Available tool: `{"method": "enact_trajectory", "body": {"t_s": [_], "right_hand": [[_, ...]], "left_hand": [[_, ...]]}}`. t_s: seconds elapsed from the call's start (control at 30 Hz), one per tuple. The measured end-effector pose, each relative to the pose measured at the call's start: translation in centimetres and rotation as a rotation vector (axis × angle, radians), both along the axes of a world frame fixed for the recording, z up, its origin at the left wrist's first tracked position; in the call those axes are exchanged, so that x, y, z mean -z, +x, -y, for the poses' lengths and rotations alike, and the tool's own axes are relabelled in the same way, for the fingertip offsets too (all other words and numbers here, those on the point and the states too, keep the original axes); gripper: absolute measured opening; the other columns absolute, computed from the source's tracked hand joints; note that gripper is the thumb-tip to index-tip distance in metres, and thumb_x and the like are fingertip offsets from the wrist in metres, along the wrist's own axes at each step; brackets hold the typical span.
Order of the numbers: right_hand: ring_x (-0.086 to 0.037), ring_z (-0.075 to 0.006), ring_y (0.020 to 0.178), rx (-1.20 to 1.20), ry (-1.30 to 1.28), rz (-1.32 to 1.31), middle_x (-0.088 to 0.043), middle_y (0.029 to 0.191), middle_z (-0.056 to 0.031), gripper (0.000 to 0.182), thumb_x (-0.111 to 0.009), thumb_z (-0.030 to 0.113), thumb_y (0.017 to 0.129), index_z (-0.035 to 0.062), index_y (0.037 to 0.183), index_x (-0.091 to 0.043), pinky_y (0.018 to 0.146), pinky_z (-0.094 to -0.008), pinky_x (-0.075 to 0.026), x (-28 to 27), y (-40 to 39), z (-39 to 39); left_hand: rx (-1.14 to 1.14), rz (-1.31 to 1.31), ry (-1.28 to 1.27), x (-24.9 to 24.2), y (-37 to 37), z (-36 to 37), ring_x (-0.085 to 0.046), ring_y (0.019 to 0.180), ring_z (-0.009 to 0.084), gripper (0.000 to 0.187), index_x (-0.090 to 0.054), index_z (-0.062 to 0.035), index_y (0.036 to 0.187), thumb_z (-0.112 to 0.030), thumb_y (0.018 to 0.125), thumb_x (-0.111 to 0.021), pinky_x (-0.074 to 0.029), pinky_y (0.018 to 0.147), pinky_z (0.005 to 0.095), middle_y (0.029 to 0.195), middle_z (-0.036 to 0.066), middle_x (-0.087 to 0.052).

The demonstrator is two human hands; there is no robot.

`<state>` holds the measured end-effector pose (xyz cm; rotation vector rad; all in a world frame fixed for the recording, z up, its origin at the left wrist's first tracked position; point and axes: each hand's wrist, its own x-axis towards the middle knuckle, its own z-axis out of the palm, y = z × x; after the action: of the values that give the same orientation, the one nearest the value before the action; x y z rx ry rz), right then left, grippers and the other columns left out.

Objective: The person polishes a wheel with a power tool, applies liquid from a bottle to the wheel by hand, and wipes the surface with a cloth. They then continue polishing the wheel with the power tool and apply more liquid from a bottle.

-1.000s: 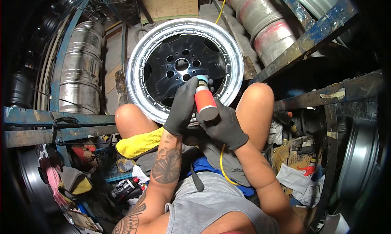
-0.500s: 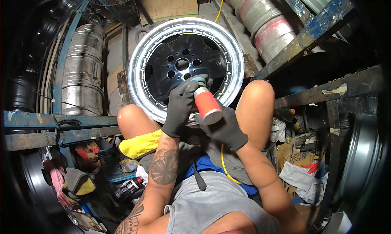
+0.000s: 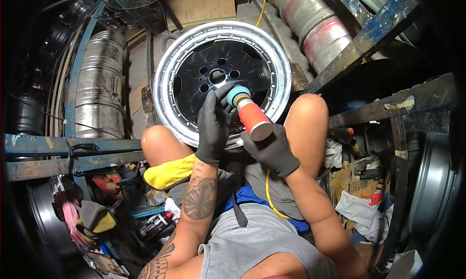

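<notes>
A wheel rim (image 3: pixel 162 85) with a shiny lip and black centre lies face up in front of my knees. My right hand (image 3: pixel 272 150), in a dark glove, is wrapped round a red tool (image 3: pixel 253 117) with a blue round pad (image 3: pixel 238 92) at its far end. The pad is over the lower part of the black centre. Beside the pad is my gloved left hand (image 3: pixel 213 126), its fingers apart and the palm facing the tool. Whether its fingertips touch the pad is hard to tell.
Stacked metal rims (image 3: pixel 99 85) stand at the left, others (image 3: pixel 325 36) at the upper right. Blue metal frames (image 3: pixel 364 46) run along both sides. A yellow cloth (image 3: pixel 170 172) lies on my left thigh. A yellow hose (image 3: pixel 268 194) crosses my lap.
My left hand has opened and moved slightly away from the pad it was around. The red tool has shifted a little right and the pad shows more fully.
</notes>
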<state>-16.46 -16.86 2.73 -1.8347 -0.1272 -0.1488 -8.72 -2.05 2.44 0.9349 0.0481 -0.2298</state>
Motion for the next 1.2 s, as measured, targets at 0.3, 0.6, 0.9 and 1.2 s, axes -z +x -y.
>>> {"method": "enact_trajectory", "body": {"t_s": [0.3, 0.6, 0.9, 1.2], "right_hand": [[-0.066, -0.0101, 0.062, -0.052, 0.177, -0.030, -0.066, 0.069, -0.0038, 0.020, -0.075, 0.013, 0.086, -0.0026, 0.095, -0.066, 0.058, -0.0265, -0.053, -0.2, 0.1, -0.2], [-0.071, -0.0222, 0.070, -0.057, 0.164, -0.128, -0.070, 0.076, -0.0129, 0.028, -0.077, 0.019, 0.082, -0.0027, 0.097, -0.066, 0.065, -0.0344, -0.056, 0.4, 0.2, 0.0], [-0.070, -0.0198, 0.065, 0.033, 0.040, 0.075, -0.068, 0.070, -0.0107, 0.022, -0.077, 0.018, 0.082, -0.0012, 0.088, -0.069, 0.061, -0.0334, -0.053, 0.2, 0.5, -0.7], [-0.071, -0.0300, 0.073, 0.007, -0.110, 0.109, -0.068, 0.078, -0.0184, 0.034, -0.078, 0.022, 0.081, -0.0012, 0.102, -0.064, 0.066, -0.0375, -0.055, 0.0, 0.7, -0.8]], "left_hand": [[0.185, -0.112, -0.157, -0.8, -0.4, 0.3, -0.067, 0.106, 0.0214, 0.058, -0.058, 0.0065, 0.126, -0.045, 0.108, -0.038, -0.053, 0.095, 0.0358, 0.120, 0.016, -0.066], [0.294, -0.009, 0.159, -1.5, 0.4, -0.6, -0.067, 0.106, 0.0203, 0.049, -0.060, 0.0055, 0.123, -0.038, 0.108, -0.043, -0.054, 0.093, 0.0346, 0.116, 0.015, -0.068], [0.302, -0.267, -0.250, -1.3, 0.6, -0.6, -0.068, 0.103, 0.0217, 0.043, -0.059, 0.0045, 0.125, -0.032, 0.107, -0.047, -0.055, 0.093, 0.0347, 0.118, 0.017, -0.068], [0.074, 0.164, 0.417, -1.5, -0.3, -0.2, -0.068, 0.092, 0.0144, 0.035, -0.067, 0.0059, 0.117, -0.024, 0.103, -0.058, -0.056, 0.084, 0.0286, 0.106, 0.011, -0.072]]}}
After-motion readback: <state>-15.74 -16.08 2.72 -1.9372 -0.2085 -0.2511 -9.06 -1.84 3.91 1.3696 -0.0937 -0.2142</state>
